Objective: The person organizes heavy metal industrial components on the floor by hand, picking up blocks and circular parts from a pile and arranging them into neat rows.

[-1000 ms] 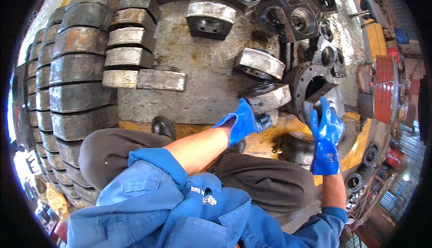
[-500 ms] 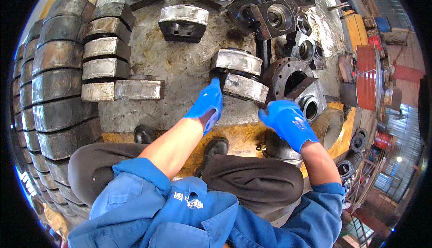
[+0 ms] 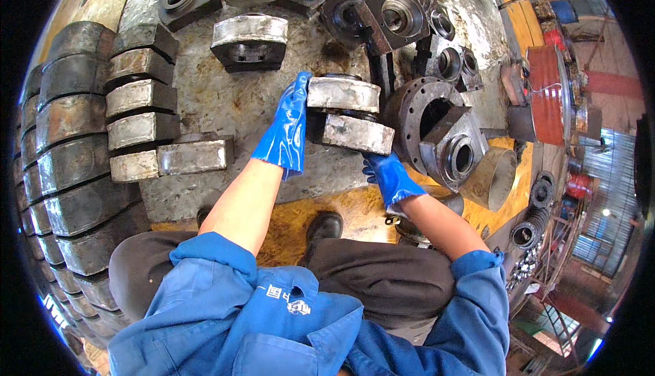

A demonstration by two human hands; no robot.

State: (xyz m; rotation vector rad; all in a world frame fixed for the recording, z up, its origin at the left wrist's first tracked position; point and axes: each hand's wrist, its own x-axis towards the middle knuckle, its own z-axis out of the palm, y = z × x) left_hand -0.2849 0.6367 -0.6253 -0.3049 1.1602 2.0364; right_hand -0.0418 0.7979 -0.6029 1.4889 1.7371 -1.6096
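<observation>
"Metal blocks [image 3: 358, 134], where exactly?"

"Paired on the stained floor [image 3: 218, 103], one just beyond the other, between the left hand [image 3: 289, 122] and the flanged ring [image 3: 404, 113]."

"And the left grip?"

"Seemingly flat against the far block's left end, with straight, uncurled fingers; perhaps steadying that side."

"Right hand [image 3: 390, 175]?"

"Tucked low at the near block's right edge, with fingertips partly hidden. Can't tell whether clamped or merely touching. Probably placed low to support from beneath."

"And the tilted housing [image 3: 447, 147]?"

"Leaning on the ring, apparently relying on that rim to keep from tipping flat."
</observation>
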